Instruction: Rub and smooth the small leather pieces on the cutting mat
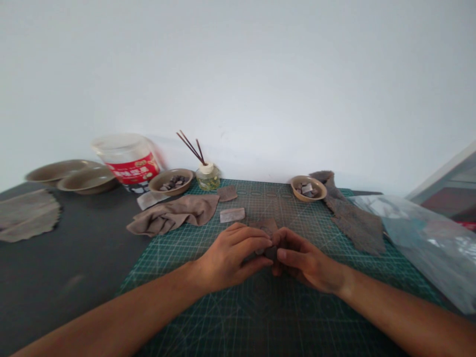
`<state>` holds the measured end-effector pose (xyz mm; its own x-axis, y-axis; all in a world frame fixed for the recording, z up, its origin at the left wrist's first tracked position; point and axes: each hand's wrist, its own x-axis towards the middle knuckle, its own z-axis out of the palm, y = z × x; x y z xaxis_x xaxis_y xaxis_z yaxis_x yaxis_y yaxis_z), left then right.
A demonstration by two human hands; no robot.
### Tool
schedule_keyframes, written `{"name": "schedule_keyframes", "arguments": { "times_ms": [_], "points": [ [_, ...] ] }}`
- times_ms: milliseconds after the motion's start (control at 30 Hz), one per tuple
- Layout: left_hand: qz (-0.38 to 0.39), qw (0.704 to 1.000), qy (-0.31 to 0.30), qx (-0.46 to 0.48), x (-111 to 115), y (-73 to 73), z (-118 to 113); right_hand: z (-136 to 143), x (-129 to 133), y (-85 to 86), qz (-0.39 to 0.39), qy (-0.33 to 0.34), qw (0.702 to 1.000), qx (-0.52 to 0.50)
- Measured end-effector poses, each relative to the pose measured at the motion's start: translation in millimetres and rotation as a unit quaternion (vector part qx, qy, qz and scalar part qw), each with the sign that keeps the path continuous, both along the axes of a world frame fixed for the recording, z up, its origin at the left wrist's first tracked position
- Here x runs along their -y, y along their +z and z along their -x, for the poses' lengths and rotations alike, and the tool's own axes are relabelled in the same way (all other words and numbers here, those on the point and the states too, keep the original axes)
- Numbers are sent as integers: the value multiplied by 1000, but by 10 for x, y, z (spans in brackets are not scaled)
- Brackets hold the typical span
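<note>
My left hand (232, 258) and my right hand (310, 262) meet over a green cutting mat (178, 282). Between the fingertips of both hands is a small dark grey piece (271, 253), mostly covered; its exact kind is unclear. All the fingers are bent inward, thumbs towards me. Just behind them lies a brown square sheet (266, 225), partly hidden by the left hand. A pale rectangular piece (232, 214) rests farther back, with a smaller brown square (226, 193) beyond it. A crumpled brown cloth (178, 214) is to the left.
Bowls of small grey pieces stand at back left (188, 182) and back right (308, 197). A reed diffuser (208, 177), a red-labelled plastic tub (128, 161) and tan bowls (89, 184) line the wall. Ragged grey cloth (357, 225) and a clear plastic bag (427, 238) lie right.
</note>
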<state>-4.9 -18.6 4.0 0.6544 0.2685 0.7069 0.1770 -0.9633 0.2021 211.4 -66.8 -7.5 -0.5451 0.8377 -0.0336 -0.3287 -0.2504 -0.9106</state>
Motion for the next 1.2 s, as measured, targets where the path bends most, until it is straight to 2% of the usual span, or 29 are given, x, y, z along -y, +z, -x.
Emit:
{"name": "schedule_keyframes", "arguments": {
  "times_ms": [1200],
  "points": [
    [2,1000,2,3,10,19,-7,1,1,-15,4,0,1000,-1]
  ]
}}
